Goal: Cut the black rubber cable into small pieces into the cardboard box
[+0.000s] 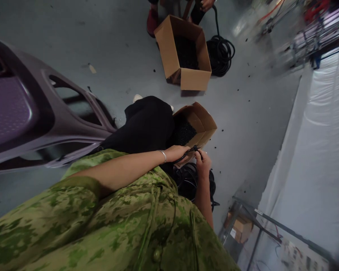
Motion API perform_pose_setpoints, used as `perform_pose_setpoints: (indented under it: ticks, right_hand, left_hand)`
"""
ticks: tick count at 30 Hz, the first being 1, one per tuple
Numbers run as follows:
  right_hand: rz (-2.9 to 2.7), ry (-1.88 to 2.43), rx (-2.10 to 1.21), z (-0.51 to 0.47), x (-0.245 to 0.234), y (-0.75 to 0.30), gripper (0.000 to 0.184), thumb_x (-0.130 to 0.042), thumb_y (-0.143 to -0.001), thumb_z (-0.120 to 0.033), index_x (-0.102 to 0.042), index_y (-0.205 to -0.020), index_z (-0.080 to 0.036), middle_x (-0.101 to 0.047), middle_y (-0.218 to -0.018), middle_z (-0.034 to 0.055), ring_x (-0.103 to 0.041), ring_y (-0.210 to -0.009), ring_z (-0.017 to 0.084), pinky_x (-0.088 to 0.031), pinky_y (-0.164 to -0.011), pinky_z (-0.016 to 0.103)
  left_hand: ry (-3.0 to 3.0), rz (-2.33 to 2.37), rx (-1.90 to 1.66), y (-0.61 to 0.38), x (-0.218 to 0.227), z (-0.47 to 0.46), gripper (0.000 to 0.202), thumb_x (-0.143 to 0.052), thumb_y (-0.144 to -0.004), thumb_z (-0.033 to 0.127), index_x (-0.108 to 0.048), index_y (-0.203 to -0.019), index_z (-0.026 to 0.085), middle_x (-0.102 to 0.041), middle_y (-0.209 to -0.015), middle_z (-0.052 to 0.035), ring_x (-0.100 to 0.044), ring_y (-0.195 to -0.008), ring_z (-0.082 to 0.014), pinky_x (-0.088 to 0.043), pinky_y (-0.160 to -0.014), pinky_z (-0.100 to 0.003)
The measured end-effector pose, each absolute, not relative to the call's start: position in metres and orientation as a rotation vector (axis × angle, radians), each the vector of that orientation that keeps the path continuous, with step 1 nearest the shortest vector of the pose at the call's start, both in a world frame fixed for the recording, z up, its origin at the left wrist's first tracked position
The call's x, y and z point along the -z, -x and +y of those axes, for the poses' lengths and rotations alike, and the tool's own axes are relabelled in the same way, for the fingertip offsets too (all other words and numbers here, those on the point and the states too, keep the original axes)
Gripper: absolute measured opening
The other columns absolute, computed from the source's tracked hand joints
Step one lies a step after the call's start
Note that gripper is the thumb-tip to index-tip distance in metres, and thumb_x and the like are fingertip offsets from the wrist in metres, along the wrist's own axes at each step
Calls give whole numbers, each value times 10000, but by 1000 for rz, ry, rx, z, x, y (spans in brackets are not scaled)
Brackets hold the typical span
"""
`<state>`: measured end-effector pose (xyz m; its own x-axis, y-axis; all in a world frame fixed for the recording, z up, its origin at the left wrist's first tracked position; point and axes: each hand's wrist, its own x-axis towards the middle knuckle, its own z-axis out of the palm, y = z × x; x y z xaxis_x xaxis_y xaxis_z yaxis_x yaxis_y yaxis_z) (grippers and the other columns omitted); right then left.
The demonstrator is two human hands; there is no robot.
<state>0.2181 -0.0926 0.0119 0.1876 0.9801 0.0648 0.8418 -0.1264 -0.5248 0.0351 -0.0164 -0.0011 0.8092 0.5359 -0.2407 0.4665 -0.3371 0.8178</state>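
My left hand (pixel 177 153), with a silver bracelet at the wrist, reaches across my lap and is closed round a black cable (pixel 190 150). Close beside it my right hand (pixel 203 162) pinches the same cable at a small dark lump, with the fingers partly hidden. Both hands are over the near edge of an open cardboard box (pixel 207 124), which holds a mass of small black pieces (pixel 185 132). Below the hands lies a loose pile of black cable (pixel 188 182), partly covered by my right forearm.
Ahead, a larger cardboard box (pixel 196 79) with black pieces stands before another person, whose hand (pixel 206 4) holds a cable rising from a black coil (pixel 222 56). A purple-grey car body (pixel 36 101) is at left. A metal frame (pixel 285 233) stands lower right. Black bits dot the floor.
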Motion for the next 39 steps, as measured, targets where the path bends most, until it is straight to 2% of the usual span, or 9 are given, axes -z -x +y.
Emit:
perform_pose_setpoints:
  ticks: [5, 11, 14, 19, 22, 28, 39]
  right_hand:
    - [-1667, 2010, -394, -96, -6, -217, 374, -467, -943, -439, -724, -976, -169, -738, -923, 104, -675, -869, 198, -520, -812, 314]
    - [-1595, 2033, -539, -96, 2, -217, 404, -458, -929, -469, -719, -1012, -173, -738, -955, 103, -673, -865, 202, -524, -804, 318]
    - [-1575, 2046, -690, -96, 1, -217, 406, -433, -942, -457, -709, -1018, -170, -730, -892, 84, -660, -794, 191, -517, -753, 302]
    - [-1663, 2012, -859, -95, -5, -219, 404, -379, -973, -438, -694, -888, -200, -695, -760, 36, -618, -695, 164, -491, -695, 269]
    - [-1745, 2050, -757, -97, -3, -223, 394, -383, -973, -434, -696, -949, -197, -696, -772, 43, -627, -728, 170, -489, -714, 270]
    - [-1890, 2099, -455, -103, 11, -228, 412, -371, -980, -419, -696, -1050, -174, -725, -933, 103, -662, -888, 205, -498, -796, 299]
    - [-2037, 2187, -346, -107, 11, -225, 392, -370, -1002, -380, -689, -1136, -194, -736, -1029, 97, -670, -966, 208, -482, -792, 275]
  left_hand:
    - [-1996, 740, -92, -35, 2, -17, 428, -540, -884, 341, -523, -1291, 206, -707, -1170, -92, -679, -1017, -246, -467, -805, -277]
    - [-1976, 768, -36, -35, 0, -16, 418, -530, -886, 355, -533, -1284, 228, -715, -1153, -76, -684, -1007, -241, -472, -801, -274]
    - [-1978, 784, -25, -35, -1, -15, 384, -502, -902, 369, -550, -1257, 231, -726, -1113, -73, -693, -974, -238, -467, -769, -270]
    - [-1979, 766, 2, -33, 0, -14, 350, -482, -911, 378, -574, -1218, 240, -745, -1020, -53, -701, -901, -218, -450, -714, -250]
    - [-1999, 754, -7, -33, 2, -15, 370, -530, -875, 347, -574, -1228, 243, -741, -1046, -57, -697, -917, -223, -454, -719, -250]
    - [-1989, 756, -55, -36, 11, -17, 362, -555, -860, 334, -586, -1209, 243, -731, -1086, -63, -691, -955, -235, -472, -780, -268]
    - [-1920, 756, 15, -38, 16, -17, 258, -560, -853, 330, -634, -1074, 220, -740, -955, -57, -701, -848, -218, -485, -752, -267]
